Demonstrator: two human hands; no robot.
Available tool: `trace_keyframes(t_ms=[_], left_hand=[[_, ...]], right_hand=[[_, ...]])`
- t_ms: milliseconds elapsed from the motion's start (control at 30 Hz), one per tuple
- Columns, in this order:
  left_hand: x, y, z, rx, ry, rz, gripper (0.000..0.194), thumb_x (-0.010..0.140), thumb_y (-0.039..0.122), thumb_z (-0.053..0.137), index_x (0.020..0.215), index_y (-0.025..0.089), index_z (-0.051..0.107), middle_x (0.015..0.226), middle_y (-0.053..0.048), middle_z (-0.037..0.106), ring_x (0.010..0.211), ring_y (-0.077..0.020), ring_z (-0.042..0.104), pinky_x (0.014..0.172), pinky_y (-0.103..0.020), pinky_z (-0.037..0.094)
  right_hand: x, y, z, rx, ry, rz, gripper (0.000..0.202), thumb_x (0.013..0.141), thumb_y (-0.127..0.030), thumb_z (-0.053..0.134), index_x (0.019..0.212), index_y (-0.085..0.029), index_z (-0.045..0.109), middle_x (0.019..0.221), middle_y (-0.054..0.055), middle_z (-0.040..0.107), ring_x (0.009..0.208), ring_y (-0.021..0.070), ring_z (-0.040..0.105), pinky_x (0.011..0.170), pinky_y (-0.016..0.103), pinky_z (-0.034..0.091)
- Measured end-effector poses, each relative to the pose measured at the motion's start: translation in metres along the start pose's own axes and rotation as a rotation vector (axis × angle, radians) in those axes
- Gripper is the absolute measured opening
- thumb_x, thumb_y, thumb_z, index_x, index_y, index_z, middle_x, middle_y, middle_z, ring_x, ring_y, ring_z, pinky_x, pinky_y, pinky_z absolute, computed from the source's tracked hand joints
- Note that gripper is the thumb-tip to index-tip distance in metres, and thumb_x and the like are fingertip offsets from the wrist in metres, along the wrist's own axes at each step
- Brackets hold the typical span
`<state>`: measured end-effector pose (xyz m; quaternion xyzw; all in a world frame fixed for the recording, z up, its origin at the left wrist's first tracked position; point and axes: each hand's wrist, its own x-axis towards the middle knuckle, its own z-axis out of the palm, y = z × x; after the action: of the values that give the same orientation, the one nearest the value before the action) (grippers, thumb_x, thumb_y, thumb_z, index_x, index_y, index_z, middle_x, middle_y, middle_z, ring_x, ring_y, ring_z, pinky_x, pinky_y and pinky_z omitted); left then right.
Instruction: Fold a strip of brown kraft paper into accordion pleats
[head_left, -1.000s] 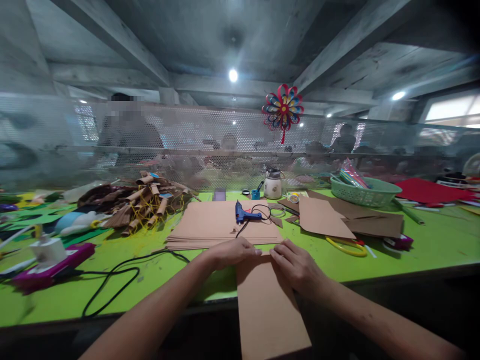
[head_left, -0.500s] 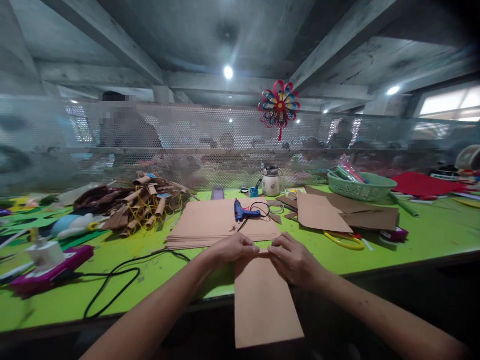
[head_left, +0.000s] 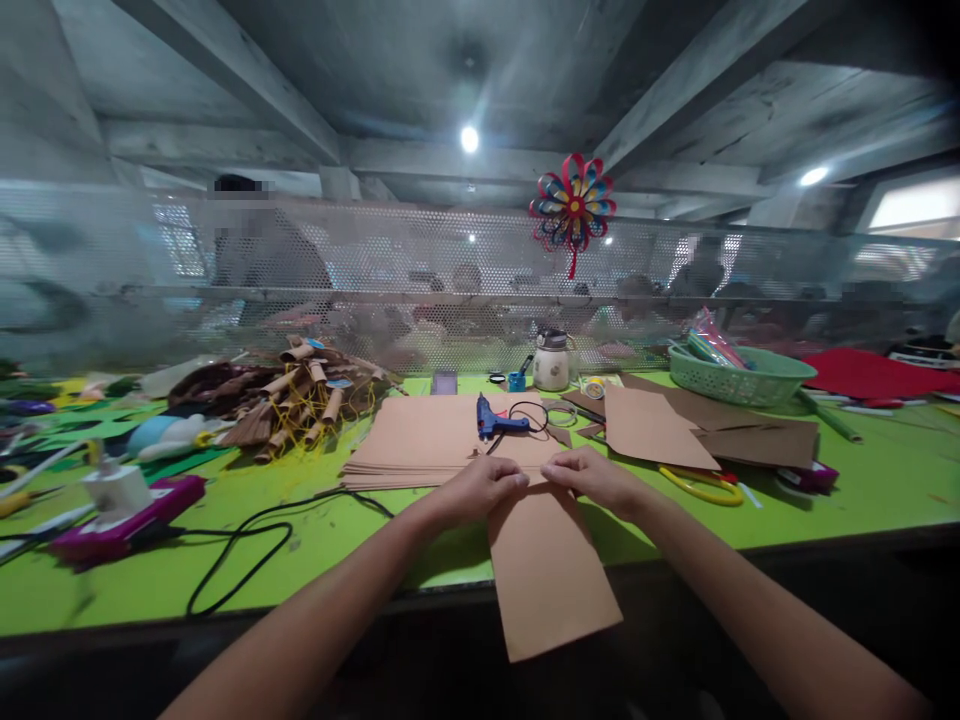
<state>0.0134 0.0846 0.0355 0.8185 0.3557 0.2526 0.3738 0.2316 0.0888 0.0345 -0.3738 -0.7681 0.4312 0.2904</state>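
Note:
Both hands pinch the far edge of a brown paper sheet (head_left: 553, 575), which hangs toward me over the table's front edge. My left hand (head_left: 491, 487) grips its far left corner, and my right hand (head_left: 596, 478) closes on the far right side. The edge between my fingers looks folded or rolled, though the fingers hide most of it. Just beyond lies a stack of brown paper sheets (head_left: 409, 430), with a blue glue gun (head_left: 501, 420) resting on top.
On the left are a heap of brown paper rolls with yellow string (head_left: 300, 400), a purple power strip (head_left: 135, 520) and a looping black cable (head_left: 247, 530). To the right lie loose brown sheets (head_left: 656, 430), yellow-handled scissors (head_left: 701, 487) and a green basket (head_left: 742, 380). A perforated screen (head_left: 375, 260) stands behind.
My right hand's fingers have closed in lower and tighter on the paper's edge. The sheet has tilted, its near end swinging slightly right and up. The whole view has shifted a little.

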Motion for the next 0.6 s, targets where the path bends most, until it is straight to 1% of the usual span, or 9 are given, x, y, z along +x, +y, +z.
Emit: trace_keyframes(t_ms=[133, 233, 400, 500, 600], left_hand=[[0.001, -0.001, 0.002, 0.104, 0.011, -0.006, 0.037, 0.087, 0.046, 0.043, 0.072, 0.014, 0.053, 0.065, 0.003, 0.043, 0.061, -0.0105, 0.037, 0.052, -0.022, 0.027], [0.001, -0.001, 0.002, 0.14, 0.017, -0.004, 0.036, 0.088, 0.045, 0.043, 0.072, 0.014, 0.052, 0.066, 0.002, 0.045, 0.061, -0.011, 0.039, 0.053, -0.022, 0.028], [0.002, -0.003, 0.004, 0.165, 0.023, 0.022, 0.033, 0.089, 0.041, 0.041, 0.071, 0.015, 0.05, 0.067, 0.001, 0.044, 0.062, -0.0115, 0.039, 0.055, -0.024, 0.029], [0.002, -0.003, 0.005, 0.185, 0.034, 0.033, 0.031, 0.088, 0.038, 0.041, 0.071, 0.015, 0.05, 0.067, 0.001, 0.044, 0.062, -0.0116, 0.039, 0.056, -0.024, 0.03], [0.002, -0.001, 0.006, 0.201, 0.038, 0.042, 0.03, 0.089, 0.037, 0.041, 0.072, 0.014, 0.051, 0.068, 0.001, 0.045, 0.064, -0.0121, 0.041, 0.057, -0.024, 0.03]], right_hand=[[0.005, 0.002, -0.004, 0.065, -0.022, 0.027, 0.045, 0.078, -0.054, 0.06, 0.059, -0.015, 0.047, 0.055, -0.005, 0.037, 0.053, 0.008, 0.031, 0.053, 0.024, 0.022], [0.007, 0.003, -0.002, 0.078, 0.014, 0.053, 0.04, 0.075, -0.05, 0.065, 0.061, -0.014, 0.053, 0.055, -0.005, 0.04, 0.053, 0.0079, 0.032, 0.053, 0.024, 0.02], [0.004, 0.003, 0.005, 0.103, 0.105, 0.053, 0.037, 0.07, -0.047, 0.067, 0.065, -0.011, 0.061, 0.058, -0.002, 0.047, 0.056, 0.0096, 0.038, 0.055, 0.024, 0.025], [0.0, 0.001, 0.007, 0.097, 0.137, 0.022, 0.036, 0.07, -0.047, 0.066, 0.066, -0.012, 0.062, 0.058, -0.001, 0.048, 0.056, 0.0102, 0.039, 0.055, 0.024, 0.028], [-0.002, 0.001, 0.008, 0.043, 0.163, -0.018, 0.033, 0.072, -0.044, 0.064, 0.066, -0.012, 0.062, 0.06, -0.001, 0.05, 0.058, 0.0112, 0.041, 0.057, 0.025, 0.031]])
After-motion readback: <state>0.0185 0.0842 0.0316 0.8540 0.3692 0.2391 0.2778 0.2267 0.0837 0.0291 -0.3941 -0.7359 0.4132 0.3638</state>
